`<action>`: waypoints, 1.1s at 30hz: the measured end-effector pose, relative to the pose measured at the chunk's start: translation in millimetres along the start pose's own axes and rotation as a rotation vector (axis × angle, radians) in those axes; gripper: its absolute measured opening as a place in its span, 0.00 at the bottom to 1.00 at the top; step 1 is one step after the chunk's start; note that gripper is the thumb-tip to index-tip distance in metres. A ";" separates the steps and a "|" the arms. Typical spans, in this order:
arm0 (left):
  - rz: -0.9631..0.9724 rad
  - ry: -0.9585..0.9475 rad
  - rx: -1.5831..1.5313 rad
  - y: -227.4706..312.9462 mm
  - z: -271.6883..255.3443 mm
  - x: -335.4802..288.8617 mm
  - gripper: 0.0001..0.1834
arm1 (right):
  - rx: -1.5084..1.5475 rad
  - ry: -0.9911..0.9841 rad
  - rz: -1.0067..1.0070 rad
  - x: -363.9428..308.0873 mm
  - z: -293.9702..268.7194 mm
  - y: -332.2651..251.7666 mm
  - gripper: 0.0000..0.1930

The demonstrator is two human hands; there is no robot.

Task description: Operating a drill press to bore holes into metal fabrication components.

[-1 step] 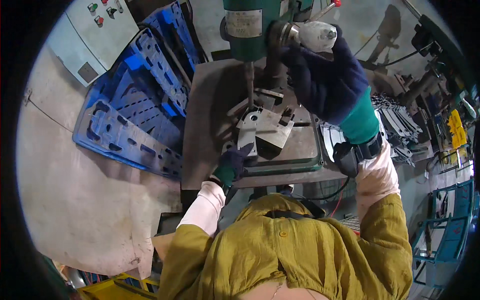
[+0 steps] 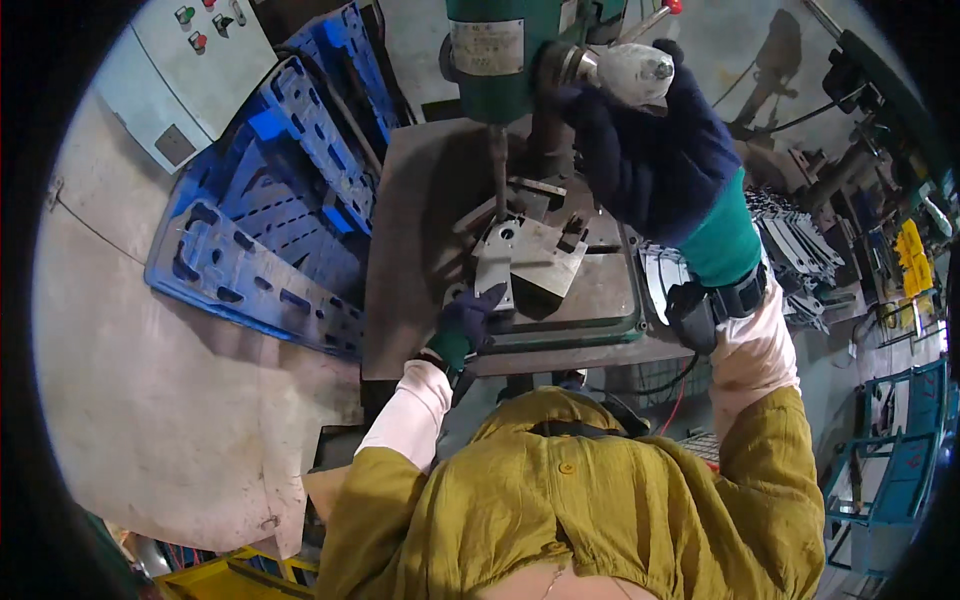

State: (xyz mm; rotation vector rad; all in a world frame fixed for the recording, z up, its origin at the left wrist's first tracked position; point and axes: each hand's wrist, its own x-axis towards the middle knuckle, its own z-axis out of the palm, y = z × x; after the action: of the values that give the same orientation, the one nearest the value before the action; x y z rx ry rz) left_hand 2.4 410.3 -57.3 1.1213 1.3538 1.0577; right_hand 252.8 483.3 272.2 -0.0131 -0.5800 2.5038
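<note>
Your right hand (image 2: 640,130) is closed around the white feed handle (image 2: 635,72) right of the green drill head (image 2: 500,55); your left hand (image 2: 468,320) presses the grey metal plate (image 2: 530,255) lying below that head. Nothing shows a change. A pale label (image 2: 487,45) sits on the head's front, and yellow tags (image 2: 912,260) hang far right of it

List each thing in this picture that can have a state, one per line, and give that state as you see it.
Left hand: gloved, resting on the near edge of the metal plate.
Right hand: gloved, raised, fingers closed round the feed handle.
Feed handle: gripped, white knob showing.
Metal plate: lying flat on the drill table, under the spindle.
Drill spindle: raised, tip above the plate; spinning cannot be told.
Blue pallets: leaning, tilted beside the machine.
</note>
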 end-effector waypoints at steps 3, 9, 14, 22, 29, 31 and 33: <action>-0.439 0.019 -0.573 11.4 16.4 19.8 0.19 | -0.074 -0.034 -0.020 3.5 17.6 -4.3 0.36; -0.392 0.071 -0.543 0.2 12.3 37.8 0.22 | 0.015 0.028 -0.019 13.9 22.6 -5.9 0.29; -0.446 0.055 -0.540 0.3 9.7 38.1 0.23 | 0.072 0.055 -0.029 17.2 18.3 -8.6 0.23; -0.439 0.101 -0.584 0.4 15.0 43.1 0.18 | -0.051 0.212 -0.164 4.0 -8.8 29.2 0.14; -0.491 0.130 -0.544 -12.0 12.6 48.6 0.19 | -1.010 0.366 -0.339 0.4 -101.3 51.5 0.17; -0.521 0.148 -0.526 -2.9 15.9 45.6 0.20 | -1.009 0.464 -0.365 6.6 -107.2 55.9 0.16; -0.538 0.153 -0.486 5.6 17.8 43.6 0.21 | -1.052 0.639 -0.420 15.4 -116.8 60.8 0.14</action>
State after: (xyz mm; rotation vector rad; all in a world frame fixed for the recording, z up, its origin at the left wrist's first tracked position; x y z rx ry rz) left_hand 19.4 454.4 -60.6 0.2959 1.3144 1.0009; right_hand 223.2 492.9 143.3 -0.9261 -1.3415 1.4255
